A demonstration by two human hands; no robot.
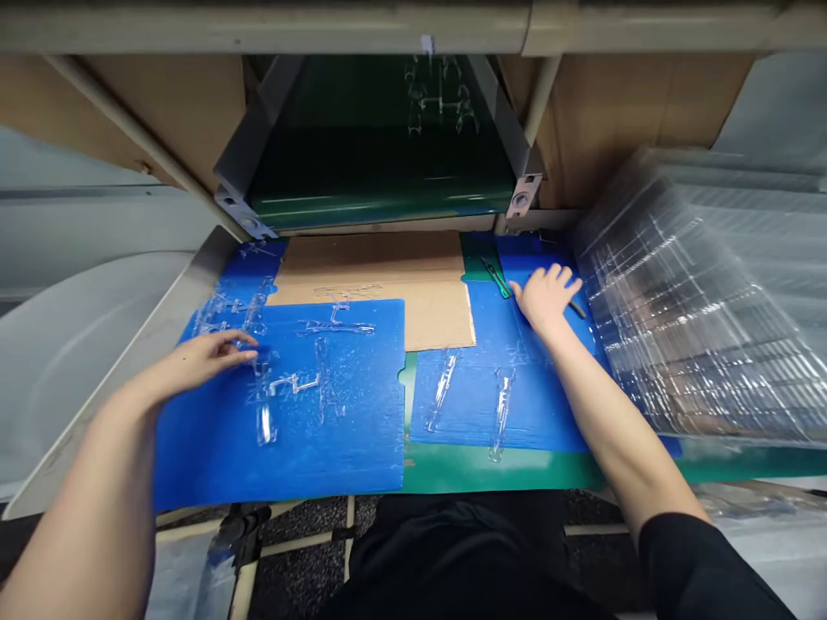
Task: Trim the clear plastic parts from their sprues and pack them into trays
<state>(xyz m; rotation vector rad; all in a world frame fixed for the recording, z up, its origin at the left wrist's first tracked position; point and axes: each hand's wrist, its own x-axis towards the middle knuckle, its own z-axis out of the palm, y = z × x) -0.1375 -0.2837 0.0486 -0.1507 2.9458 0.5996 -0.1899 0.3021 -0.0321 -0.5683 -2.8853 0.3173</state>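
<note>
My left hand point(208, 355) lies flat, fingers stretched, on the left blue sheet point(284, 448), its fingertips touching clear plastic moulded parts point(294, 383) spread over that sheet. My right hand point(546, 294) rests with fingers spread on the right blue sheet point(478, 396), beside a green-handled tool point(496, 278) and over a dark tool point(577, 308). Two clear elongated parts point(442, 389) lie on the right sheet nearer me.
A cardboard piece point(388, 275) lies between the sheets on the green mat point(517, 469). A green conveyor belt point(381, 146) with clear parts slopes down at the back. A stack of clear plastic trays point(704, 310) fills the right side. A grey bin wall point(77, 344) is at left.
</note>
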